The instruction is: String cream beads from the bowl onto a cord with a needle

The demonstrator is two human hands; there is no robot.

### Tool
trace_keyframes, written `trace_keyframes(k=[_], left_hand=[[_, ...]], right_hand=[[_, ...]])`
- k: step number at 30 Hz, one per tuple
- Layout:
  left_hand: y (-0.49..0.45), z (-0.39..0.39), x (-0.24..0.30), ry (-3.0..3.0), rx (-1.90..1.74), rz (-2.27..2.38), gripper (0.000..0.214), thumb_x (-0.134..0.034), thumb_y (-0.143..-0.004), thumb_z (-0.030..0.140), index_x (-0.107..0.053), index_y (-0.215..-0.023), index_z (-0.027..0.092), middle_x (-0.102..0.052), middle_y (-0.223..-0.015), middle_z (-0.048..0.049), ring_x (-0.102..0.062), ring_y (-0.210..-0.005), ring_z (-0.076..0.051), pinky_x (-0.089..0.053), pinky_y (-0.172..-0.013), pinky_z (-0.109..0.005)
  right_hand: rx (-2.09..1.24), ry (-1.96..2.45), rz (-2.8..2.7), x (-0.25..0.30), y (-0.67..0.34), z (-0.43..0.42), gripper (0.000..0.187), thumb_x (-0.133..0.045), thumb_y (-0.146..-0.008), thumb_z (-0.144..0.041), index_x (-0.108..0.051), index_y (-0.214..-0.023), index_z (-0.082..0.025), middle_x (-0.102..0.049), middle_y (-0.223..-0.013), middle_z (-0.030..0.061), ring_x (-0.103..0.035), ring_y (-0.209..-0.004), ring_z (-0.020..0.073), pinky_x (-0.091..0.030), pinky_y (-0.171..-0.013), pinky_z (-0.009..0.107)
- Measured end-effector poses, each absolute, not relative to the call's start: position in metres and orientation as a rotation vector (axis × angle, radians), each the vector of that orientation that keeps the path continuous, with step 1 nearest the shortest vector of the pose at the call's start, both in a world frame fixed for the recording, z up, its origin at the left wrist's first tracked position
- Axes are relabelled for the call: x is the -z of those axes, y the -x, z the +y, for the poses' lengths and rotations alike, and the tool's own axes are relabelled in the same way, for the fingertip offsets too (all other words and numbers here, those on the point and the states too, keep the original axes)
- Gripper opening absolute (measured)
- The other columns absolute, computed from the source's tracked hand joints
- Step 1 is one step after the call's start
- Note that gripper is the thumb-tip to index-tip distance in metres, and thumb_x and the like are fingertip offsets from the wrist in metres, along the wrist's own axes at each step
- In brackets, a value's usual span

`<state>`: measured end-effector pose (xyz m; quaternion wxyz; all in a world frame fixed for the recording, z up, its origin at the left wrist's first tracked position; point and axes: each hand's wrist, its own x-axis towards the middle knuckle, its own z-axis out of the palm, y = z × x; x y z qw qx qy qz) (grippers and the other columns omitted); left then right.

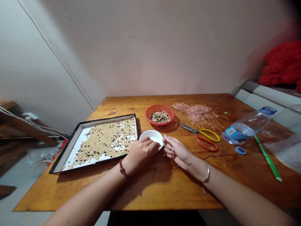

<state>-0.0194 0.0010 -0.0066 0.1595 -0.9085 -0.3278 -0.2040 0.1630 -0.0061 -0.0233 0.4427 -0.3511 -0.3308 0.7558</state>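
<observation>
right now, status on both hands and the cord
Left hand fingertips at white bowl, grip unclear. Right hand pinching pink cord. Bead tray left, scissors right, both untouched.

The bowl (152,136) is small, white and shallow. It stands upright on the table (152,188), just off the near right corner of the tray (72,141). The left hand (141,153) covers its near rim, so what it holds cannot be told. The cord (173,153) is a thin pinkish strand, pinched in the right hand (179,153) just beside the bowl — it crosses the palm, its end hanging loose.
</observation>
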Motion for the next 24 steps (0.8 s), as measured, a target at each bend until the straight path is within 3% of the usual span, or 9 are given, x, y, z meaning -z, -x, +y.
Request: trace_keyframes(k=[6, 11, 24], left_hand=[[0.0193, 0.0020, 0.0054, 2.608, 0.545, -0.963, 0.023, -0.046, -0.095, 0.027, -0.062, -0.080, 0.018, -0.062, -0.065, -0.0021, -0.057, -0.069, -0.016, -0.042, -0.056, -0.025], [0.0195, 0.0016, 0.0042, 2.622, 0.511, -0.967, 0.024, -0.045, -0.095, 0.027, -0.062, -0.082, 0.017, -0.063, -0.066, -0.0037, -0.057, -0.071, -0.016, -0.044, -0.059, -0.025], [0.0204, 0.0012, 0.0039, 2.606, 0.512, -0.949, 0.023, -0.045, -0.095, 0.027, -0.061, -0.081, 0.018, -0.062, -0.067, -0.0023, -0.056, -0.071, -0.017, -0.042, -0.058, -0.026]], right_hand=[[-1.897, 0.853, -0.802, 0.0206, -0.1640, -0.0048, 0.023, -0.057, -0.085, -0.040, -0.053, -0.087, -0.019, -0.026, -0.046, -0.0122, -0.011, -0.039, 0.0046, -0.008, -0.039, 0.021], [-1.877, 0.902, -0.841, 0.0171, -0.1634, -0.0054, 0.020, -0.063, -0.078, -0.029, -0.053, -0.090, -0.017, -0.025, -0.048, -0.0129, -0.011, -0.041, 0.0039, -0.007, -0.039, 0.020], [-1.781, 1.015, -0.948, 0.0174, -0.1595, -0.0072, 0.030, -0.063, -0.079, -0.043, -0.045, -0.081, -0.019, -0.026, -0.048, -0.0137, -0.012, -0.039, 0.0029, -0.007, -0.038, 0.019]])
